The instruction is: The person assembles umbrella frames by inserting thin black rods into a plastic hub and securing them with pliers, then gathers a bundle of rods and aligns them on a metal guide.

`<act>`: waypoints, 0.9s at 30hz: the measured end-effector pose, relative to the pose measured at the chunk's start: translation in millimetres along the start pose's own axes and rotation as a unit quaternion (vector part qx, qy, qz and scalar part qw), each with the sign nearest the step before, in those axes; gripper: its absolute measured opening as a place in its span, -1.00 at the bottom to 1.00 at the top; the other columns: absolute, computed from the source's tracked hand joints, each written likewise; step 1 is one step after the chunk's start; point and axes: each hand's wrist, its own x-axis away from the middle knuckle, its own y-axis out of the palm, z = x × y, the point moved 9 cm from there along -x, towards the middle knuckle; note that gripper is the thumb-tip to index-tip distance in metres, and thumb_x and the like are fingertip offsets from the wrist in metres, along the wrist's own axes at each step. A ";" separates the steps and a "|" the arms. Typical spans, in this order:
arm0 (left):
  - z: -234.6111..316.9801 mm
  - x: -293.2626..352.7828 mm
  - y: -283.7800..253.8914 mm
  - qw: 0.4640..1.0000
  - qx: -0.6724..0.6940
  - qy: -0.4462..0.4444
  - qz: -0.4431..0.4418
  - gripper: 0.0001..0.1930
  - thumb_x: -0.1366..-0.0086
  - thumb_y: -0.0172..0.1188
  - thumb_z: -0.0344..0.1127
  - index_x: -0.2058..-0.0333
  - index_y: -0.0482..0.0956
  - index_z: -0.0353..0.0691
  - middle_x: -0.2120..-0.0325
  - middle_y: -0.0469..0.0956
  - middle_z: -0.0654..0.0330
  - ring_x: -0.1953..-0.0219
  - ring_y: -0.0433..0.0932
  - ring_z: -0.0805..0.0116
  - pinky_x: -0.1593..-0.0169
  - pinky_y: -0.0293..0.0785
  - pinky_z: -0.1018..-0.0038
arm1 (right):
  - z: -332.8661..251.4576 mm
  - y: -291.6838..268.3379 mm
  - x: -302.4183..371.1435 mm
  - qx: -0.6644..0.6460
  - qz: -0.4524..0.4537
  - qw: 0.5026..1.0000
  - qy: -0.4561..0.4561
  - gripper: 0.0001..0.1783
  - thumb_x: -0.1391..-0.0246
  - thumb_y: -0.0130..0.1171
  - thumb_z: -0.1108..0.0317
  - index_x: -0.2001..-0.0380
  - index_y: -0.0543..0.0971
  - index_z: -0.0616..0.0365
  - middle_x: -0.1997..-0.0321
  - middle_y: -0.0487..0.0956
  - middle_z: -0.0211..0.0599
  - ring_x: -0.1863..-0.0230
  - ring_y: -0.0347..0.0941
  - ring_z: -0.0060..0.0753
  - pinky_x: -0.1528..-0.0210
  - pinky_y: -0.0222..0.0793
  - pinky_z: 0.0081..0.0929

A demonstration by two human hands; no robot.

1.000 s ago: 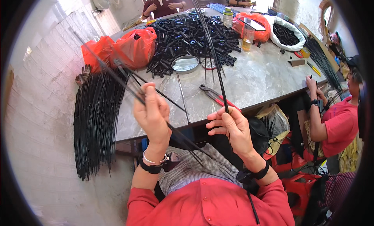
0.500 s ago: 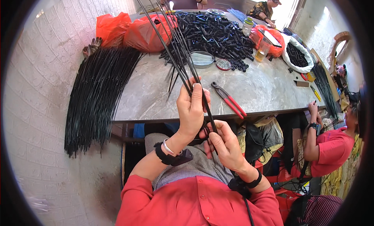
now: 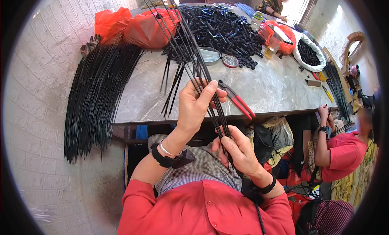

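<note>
A loose bundle of long, thin black rods (image 3: 188, 38) slants up and away from me across the table edge. My left hand (image 3: 195, 101) is closed round its middle, thumb laid along the rods. Lower down, my right hand (image 3: 238, 150) pinches the near end of the bundle between thumb and fingers. The rods fan apart at their far ends, and several shorter dark ends hang down left of my left hand. Red-handled pincers (image 3: 239, 101) lie on the table just right of the rods, their jaws close to my left fingertips.
Many black rods (image 3: 97, 97) hang over the table's left edge beside red plastic bags (image 3: 148, 30). Behind my hands lie a heap of black tubular parts (image 3: 219, 30), a round tin (image 3: 230, 61) and a white sack (image 3: 310, 52). A person in red (image 3: 344, 154) sits at right.
Both hands still hold the rods; my right hand has shifted slightly right and down. More rod ends now spread out left of my left hand. The view has shifted slightly.
</note>
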 end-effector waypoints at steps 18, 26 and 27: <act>-5.8 -9.8 8.9 0.997 0.019 -0.039 -0.067 -0.70 -0.46 -0.18 -0.29 -0.02 0.33 -0.36 0.24 0.60 -0.12 0.28 0.66 0.22 0.26 0.60 0.42 | 5.5 -14.4 -9.1 0.030 0.019 0.998 -0.052 -0.57 -0.33 -0.15 0.47 -0.22 0.23 0.36 0.29 0.51 -0.18 0.62 0.29 -0.71 0.63 0.18 -0.73; -16.3 -11.2 12.6 0.990 -0.012 -0.098 -0.104 -0.75 -0.31 0.15 -0.28 0.14 0.54 -0.33 0.37 0.64 0.04 0.34 0.67 0.28 0.26 0.62 0.44 | 19.8 -16.0 -12.0 -0.171 -0.050 0.981 0.081 -0.66 -0.40 -0.23 0.26 -0.09 0.32 0.23 0.46 0.31 -0.40 0.70 0.05 -0.72 0.68 0.05 -0.71; -15.7 -11.7 12.3 0.990 -0.012 -0.099 -0.102 -0.75 -0.31 0.15 -0.28 0.14 0.54 -0.33 0.37 0.64 0.04 0.34 0.67 0.28 0.26 0.62 0.44 | 23.8 -15.1 -12.0 -0.195 -0.069 0.973 0.101 -0.65 -0.40 -0.22 0.23 -0.06 0.34 0.24 0.47 0.31 -0.42 0.70 0.06 -0.72 0.68 0.06 -0.70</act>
